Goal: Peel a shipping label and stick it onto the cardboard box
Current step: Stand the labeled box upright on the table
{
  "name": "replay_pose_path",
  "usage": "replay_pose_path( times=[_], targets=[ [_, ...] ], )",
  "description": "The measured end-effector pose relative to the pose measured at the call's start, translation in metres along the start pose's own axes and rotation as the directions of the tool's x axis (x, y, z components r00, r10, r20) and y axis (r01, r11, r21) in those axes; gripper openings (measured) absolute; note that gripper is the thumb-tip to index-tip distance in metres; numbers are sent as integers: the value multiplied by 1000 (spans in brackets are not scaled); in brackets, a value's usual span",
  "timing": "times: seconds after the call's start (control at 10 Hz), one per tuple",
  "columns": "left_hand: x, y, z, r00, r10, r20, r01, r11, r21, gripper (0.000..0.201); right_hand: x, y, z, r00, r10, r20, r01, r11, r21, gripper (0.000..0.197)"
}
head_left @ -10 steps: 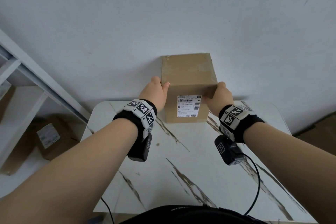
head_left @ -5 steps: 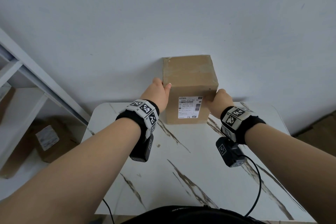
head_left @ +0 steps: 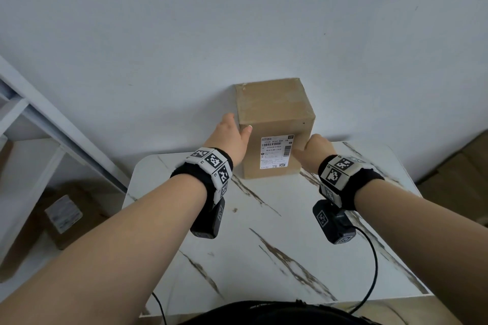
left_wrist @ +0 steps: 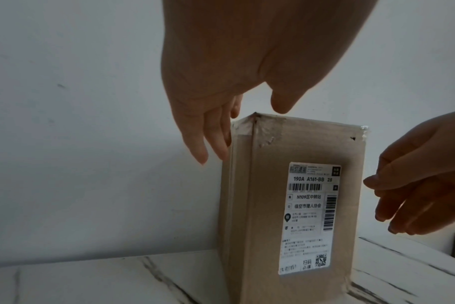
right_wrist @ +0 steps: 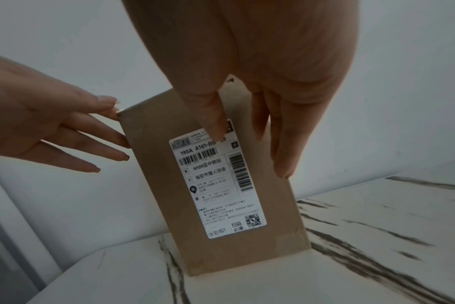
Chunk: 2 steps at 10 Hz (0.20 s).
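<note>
Brown cardboard box [head_left: 274, 124] already wears its shipping label [head_left: 276, 152] on the near face; your left hand [head_left: 229, 137] and right hand [head_left: 315, 150], fingers relaxed, flank it, so little remains.

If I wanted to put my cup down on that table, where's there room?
The near half of the table, between the forearms and in front of the box, is bare. The far edge is crowded: the box stands against the wall, with the left hand and right hand beside it.
</note>
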<state>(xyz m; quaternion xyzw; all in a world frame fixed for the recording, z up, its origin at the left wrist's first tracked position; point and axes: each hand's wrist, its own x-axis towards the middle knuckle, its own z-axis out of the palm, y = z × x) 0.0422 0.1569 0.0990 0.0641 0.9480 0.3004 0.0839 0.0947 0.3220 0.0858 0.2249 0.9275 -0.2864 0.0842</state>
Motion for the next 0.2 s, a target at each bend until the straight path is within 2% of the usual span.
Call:
replay_pose_path(
  times=[0.1,0.2],
  targets=[
    [-6,-5,-5,999,40,14,-41,999,24,59,-6,-5,4,999,-45,-17,45,999,-17,18],
    [-7,-9,-8,998,58,-2,-58,997,51,55,-1,-7,9,998,-49,-40,49,999,-2,20]
  ],
)
